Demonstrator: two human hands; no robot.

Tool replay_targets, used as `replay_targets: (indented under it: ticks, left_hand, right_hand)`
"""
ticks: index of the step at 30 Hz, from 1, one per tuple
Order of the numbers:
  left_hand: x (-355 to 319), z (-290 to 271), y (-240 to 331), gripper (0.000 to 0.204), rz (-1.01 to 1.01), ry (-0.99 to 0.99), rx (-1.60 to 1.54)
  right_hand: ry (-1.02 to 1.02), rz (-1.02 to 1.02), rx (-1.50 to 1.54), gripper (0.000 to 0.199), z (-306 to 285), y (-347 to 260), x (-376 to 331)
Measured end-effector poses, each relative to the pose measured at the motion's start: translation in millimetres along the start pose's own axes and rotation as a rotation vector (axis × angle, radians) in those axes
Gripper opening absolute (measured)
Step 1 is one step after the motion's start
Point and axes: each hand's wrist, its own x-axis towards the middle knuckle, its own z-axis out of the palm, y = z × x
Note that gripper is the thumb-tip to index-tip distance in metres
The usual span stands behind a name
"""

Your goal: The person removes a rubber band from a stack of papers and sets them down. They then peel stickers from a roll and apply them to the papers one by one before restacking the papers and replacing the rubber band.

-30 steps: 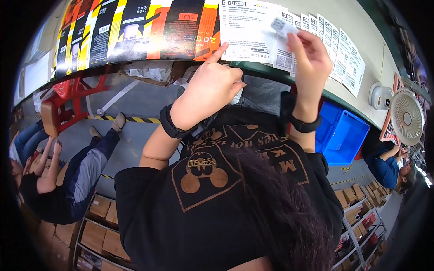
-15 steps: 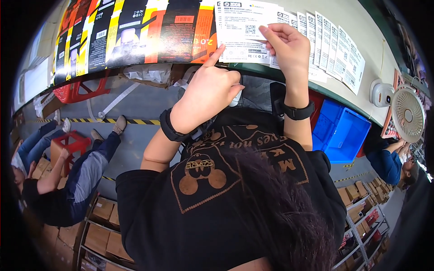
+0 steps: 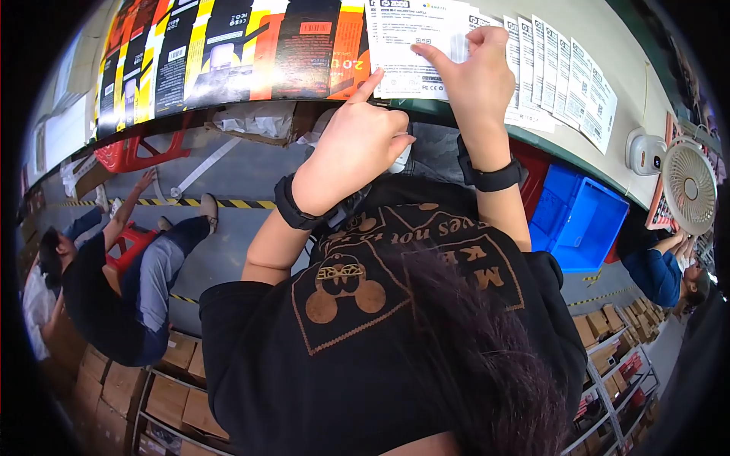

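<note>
My right hand (image 3: 477, 72) pinches a white printed sheet (image 3: 411, 38) at the top middle, thumb and fingers closed on its right part. The sheet lies over the table's green edge (image 3: 601, 156), beside a row of flat black, orange and yellow packages (image 3: 228, 49). My left hand (image 3: 351, 152) sits just below, fingers curled and the index finger stretched up to touch the sheet's lower left corner beside the nearest orange package. Both wrists wear black bands. My black shirt with a gold print (image 3: 342, 281) fills the lower middle.
More white printed sheets (image 3: 566, 72) overlap in a row to the right. A blue bin (image 3: 582, 220) and a red one stand under the table, a white fan (image 3: 688, 186) at the far right. A person sits at the left (image 3: 106, 281), another at the right (image 3: 661, 270). Cardboard boxes (image 3: 175, 365) fill low shelves.
My right hand has carried the white sheet leftward, close above my left hand. My left hand has stayed nearly in place with its index finger raised.
</note>
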Motion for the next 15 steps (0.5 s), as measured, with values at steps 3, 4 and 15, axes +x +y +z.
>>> replay_targets:
  ticks: [3,4,15]
  left_hand:
    - [-0.3,0.5,2.5,0.016,0.026,0.034,-0.007]
    - [-1.2,0.1,3.8,0.016,0.039,0.05,-0.012]
    - [-10.3,-2.5,0.8,0.017,0.085,0.086,-0.067]
  right_hand:
    - [0.135,-0.143,-0.042,0.029,12.5,13.9,3.6]
    - [0.202,-0.212,-0.063,0.026,13.9,18.1,4.0]
    - [-0.273,-0.693,0.04,0.043,-24.2,9.2,-12.0]
